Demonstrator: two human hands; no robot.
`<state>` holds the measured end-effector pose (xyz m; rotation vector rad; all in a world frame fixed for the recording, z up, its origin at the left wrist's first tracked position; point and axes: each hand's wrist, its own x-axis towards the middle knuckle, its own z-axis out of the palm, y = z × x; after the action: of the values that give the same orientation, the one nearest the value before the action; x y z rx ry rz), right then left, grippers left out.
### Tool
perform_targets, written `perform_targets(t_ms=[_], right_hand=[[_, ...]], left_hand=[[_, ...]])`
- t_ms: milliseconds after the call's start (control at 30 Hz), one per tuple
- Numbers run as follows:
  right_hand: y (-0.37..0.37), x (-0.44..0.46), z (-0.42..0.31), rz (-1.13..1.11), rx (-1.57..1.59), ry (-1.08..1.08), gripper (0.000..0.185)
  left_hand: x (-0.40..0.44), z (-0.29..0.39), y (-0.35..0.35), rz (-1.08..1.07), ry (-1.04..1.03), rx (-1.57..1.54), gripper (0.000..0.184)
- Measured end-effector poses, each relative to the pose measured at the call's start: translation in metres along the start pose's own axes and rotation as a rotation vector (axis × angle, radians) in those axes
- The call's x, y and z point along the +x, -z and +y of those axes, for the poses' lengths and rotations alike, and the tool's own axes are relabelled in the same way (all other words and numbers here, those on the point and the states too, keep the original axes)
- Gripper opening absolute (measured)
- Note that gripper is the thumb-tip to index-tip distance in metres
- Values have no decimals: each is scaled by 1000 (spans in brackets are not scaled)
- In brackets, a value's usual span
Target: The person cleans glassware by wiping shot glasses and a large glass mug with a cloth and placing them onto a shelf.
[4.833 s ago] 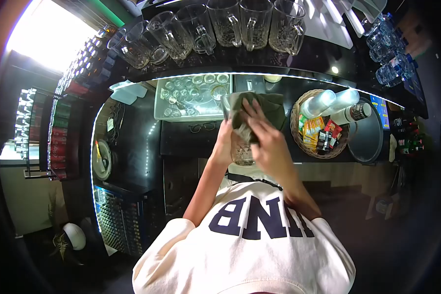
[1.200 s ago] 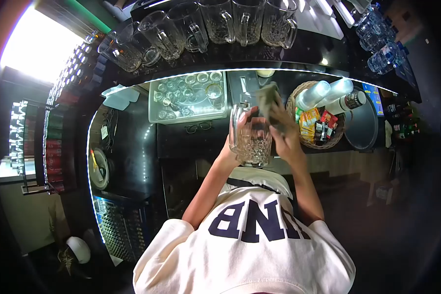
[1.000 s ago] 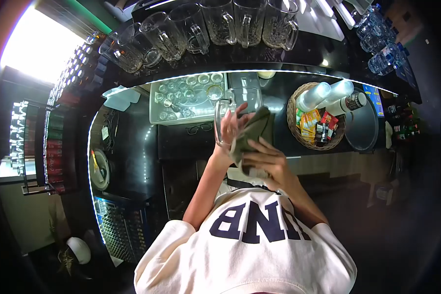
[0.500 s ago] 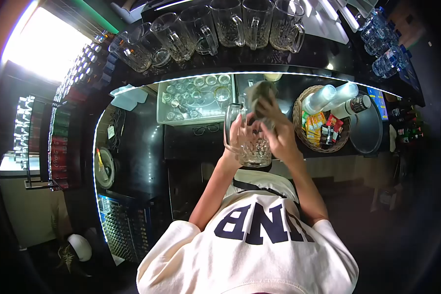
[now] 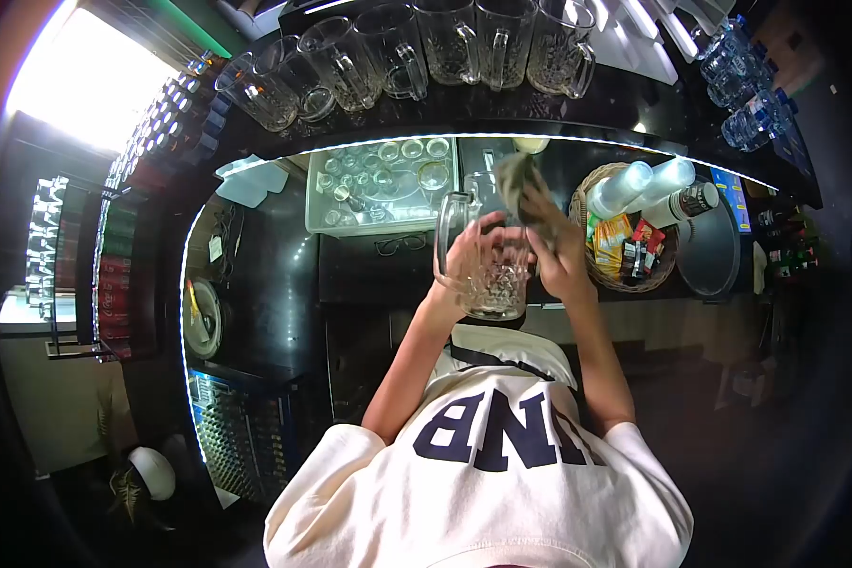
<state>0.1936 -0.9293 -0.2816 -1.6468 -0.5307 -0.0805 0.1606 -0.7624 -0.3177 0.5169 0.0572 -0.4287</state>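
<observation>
A clear glass mug [image 5: 497, 284] with a patterned base is held up in front of my shirt, its handle towards the left. My left hand [image 5: 469, 256] is wrapped round the mug from behind, with its fingers seen through the glass. On the mug's right side, my right hand [image 5: 560, 251] grips a dark green cloth [image 5: 518, 182] near the mug's upper part. Motion blurs the cloth and the right fingers, so where exactly the cloth touches the glass is unclear.
Several glass mugs [image 5: 450, 47] line the raised shelf. Below it are a tray of small glasses [image 5: 388, 225], eyeglasses [image 5: 400, 245], a wicker basket [image 5: 582, 204] of sachets and cups, and a round tray [image 5: 710, 251]. Water bottles [image 5: 755, 121] stand at upper right.
About a second ago the cloth lay over the mug's front; now it is up at the right side and the patterned base shows. The view has shifted slightly.
</observation>
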Motion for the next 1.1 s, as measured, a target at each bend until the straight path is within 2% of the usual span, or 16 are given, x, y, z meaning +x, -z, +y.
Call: perform_targets(t_ms=[67,167,200,267,300,367,400,500,600,733,800,867,900,1000,1033,1100], right_hand=[[-10,5,-5,33,3,-37,24],[-20,-8,-16,-140,-305,205,22],[-22,-20,-16,-244,-377,233,16],[-25,-43,-24,-347,-297,244,17],[-25,-50,-25,-385,-272,260,19],[-19,-58,-24,-458,-226,288,24],[-14,-60,-16,-448,-237,322,26],[-4,-39,-1,-427,-221,350,35],[-7,-9,-8,-231,-258,296,34],[-19,21,-16,-164,-371,301,34],[-32,21,-23,-146,-432,278,32],[-37,6,-27,-244,-465,319,37],[-37,-4,-24,-316,-468,336,39],[-37,-22,-24,-460,-424,364,46],[-33,-22,-23,-483,-407,375,46],[-21,-18,-14,-527,-379,398,41]], left_hand=[[1,-4,0,80,-30,49,54],[-6,-8,13,223,-41,-31,59],[-6,-10,18,189,-219,116,63],[4,0,45,97,-49,-141,67],[-4,9,16,190,-100,-13,70],[1,7,46,-42,-125,-15,67],[0,5,47,-100,-160,-16,65],[-12,21,6,164,-111,177,65],[-13,10,11,205,-105,56,58],[-11,3,27,46,-68,-89,50],[-13,2,29,108,-141,-60,51],[-17,4,17,258,-282,95,51],[-16,-5,56,166,-308,125,55],[-21,10,37,50,-86,-144,59],[-18,6,33,164,-130,-90,62],[-17,0,42,98,-101,-146,58]])
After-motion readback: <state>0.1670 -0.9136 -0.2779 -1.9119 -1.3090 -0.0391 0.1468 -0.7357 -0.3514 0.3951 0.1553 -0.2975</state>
